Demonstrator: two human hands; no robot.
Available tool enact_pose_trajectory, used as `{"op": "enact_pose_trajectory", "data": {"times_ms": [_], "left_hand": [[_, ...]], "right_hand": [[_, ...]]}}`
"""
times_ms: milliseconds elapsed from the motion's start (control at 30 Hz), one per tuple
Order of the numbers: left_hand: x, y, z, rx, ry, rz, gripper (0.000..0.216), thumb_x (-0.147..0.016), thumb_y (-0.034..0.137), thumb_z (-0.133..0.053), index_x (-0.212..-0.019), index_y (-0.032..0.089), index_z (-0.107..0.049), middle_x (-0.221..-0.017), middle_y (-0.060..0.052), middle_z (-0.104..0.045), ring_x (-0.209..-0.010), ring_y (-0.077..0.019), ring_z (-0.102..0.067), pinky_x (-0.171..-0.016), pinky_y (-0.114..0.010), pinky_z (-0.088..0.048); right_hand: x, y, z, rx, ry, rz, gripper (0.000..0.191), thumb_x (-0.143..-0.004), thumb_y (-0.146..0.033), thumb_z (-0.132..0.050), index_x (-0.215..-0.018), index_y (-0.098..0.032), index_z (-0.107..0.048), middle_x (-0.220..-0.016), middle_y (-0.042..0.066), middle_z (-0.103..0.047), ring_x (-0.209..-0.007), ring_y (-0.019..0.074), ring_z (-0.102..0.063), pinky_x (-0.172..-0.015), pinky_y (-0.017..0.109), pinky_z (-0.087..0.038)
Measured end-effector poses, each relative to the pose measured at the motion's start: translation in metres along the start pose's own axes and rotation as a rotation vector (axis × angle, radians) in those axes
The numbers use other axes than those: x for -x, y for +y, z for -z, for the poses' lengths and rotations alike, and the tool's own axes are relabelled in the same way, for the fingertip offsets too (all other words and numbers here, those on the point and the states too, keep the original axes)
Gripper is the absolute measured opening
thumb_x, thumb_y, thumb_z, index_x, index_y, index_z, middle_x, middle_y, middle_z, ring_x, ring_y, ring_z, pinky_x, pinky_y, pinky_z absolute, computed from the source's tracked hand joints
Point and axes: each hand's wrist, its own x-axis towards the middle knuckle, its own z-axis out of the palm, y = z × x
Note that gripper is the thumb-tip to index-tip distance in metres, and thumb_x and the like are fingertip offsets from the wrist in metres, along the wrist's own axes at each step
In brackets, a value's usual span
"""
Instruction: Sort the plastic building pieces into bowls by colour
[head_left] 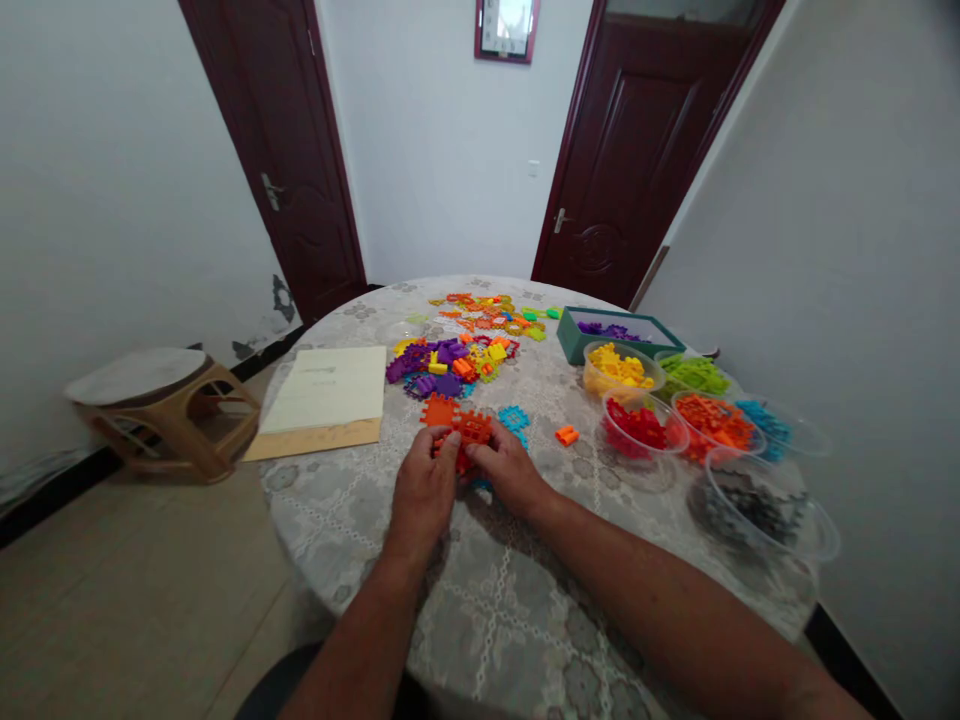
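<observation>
My left hand (424, 490) and my right hand (510, 468) meet near the middle of the round table (480, 610), both closed on a cluster of orange and red interlocking plastic pieces (469, 432). An orange gear-like piece (439, 410) lies just beyond my left hand, a blue piece (514, 418) beyond my right. A small orange piece (567, 434) lies alone to the right. A heap of mixed coloured pieces (457, 360) spreads further back.
Clear bowls hold yellow (619, 368), green (694, 375), red (637, 425), orange (716, 422), blue (765, 425) and dark (757, 505) pieces at right. A green box (577, 335) holds purple pieces. A cream booklet (326, 390) lies left; a stool (161, 405) stands off-table.
</observation>
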Motion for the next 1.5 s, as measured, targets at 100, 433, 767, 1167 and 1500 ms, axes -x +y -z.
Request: {"op": "enact_pose_trajectory", "data": {"times_ms": [100, 433, 767, 1167, 1500], "left_hand": [[0.002, -0.002, 0.001, -0.097, 0.046, -0.111, 0.015, -0.095, 0.036, -0.066, -0.102, 0.025, -0.072, -0.103, -0.008, -0.073, -0.098, -0.0276, -0.067, -0.096, -0.037, -0.048], [0.005, -0.007, -0.006, -0.066, -0.006, -0.128, 0.026, -0.101, 0.036, -0.052, -0.118, 0.023, -0.068, -0.123, -0.012, -0.070, -0.121, -0.0290, -0.064, -0.113, -0.043, -0.044], [0.006, -0.009, -0.007, 0.113, -0.169, 0.083, 0.044, -0.104, 0.048, -0.044, -0.136, 0.022, -0.061, -0.138, -0.013, -0.069, -0.126, -0.0267, -0.065, -0.104, -0.042, -0.053], [0.002, 0.006, 0.016, -0.440, -0.067, -0.134, 0.032, -0.099, 0.047, -0.052, -0.081, 0.022, -0.061, -0.079, -0.003, -0.068, -0.077, -0.0211, -0.063, -0.076, -0.032, -0.043], [-0.005, -0.003, 0.023, -0.550, -0.079, -0.139, 0.028, -0.093, 0.030, -0.055, -0.068, 0.023, -0.046, -0.062, 0.005, -0.047, -0.060, -0.0138, -0.044, -0.063, -0.029, -0.028]], "right_hand": [[0.001, 0.002, -0.003, -0.025, 0.013, -0.023, 0.034, -0.079, -0.033, -0.076, -0.110, -0.023, -0.068, -0.095, 0.002, -0.073, -0.076, 0.0185, -0.070, -0.057, 0.029, -0.061], [0.001, -0.004, -0.006, -0.022, -0.001, -0.034, 0.031, -0.074, -0.028, -0.078, -0.103, -0.023, -0.069, -0.088, -0.001, -0.072, -0.073, 0.0149, -0.065, -0.060, 0.023, -0.053], [0.002, 0.001, -0.006, -0.095, -0.067, -0.101, 0.017, -0.067, -0.023, -0.071, -0.083, -0.020, -0.065, -0.074, -0.003, -0.066, -0.066, 0.0136, -0.061, -0.063, 0.024, -0.052], [-0.005, -0.006, 0.009, -0.178, -0.020, -0.172, 0.022, -0.064, -0.022, -0.072, -0.086, -0.018, -0.069, -0.077, 0.002, -0.069, -0.067, 0.0161, -0.063, -0.058, 0.028, -0.058], [-0.004, -0.013, 0.017, -0.116, -0.143, -0.378, 0.030, -0.065, -0.026, -0.078, -0.091, -0.018, -0.067, -0.082, 0.005, -0.074, -0.068, 0.0177, -0.068, -0.057, 0.028, -0.059]]}}
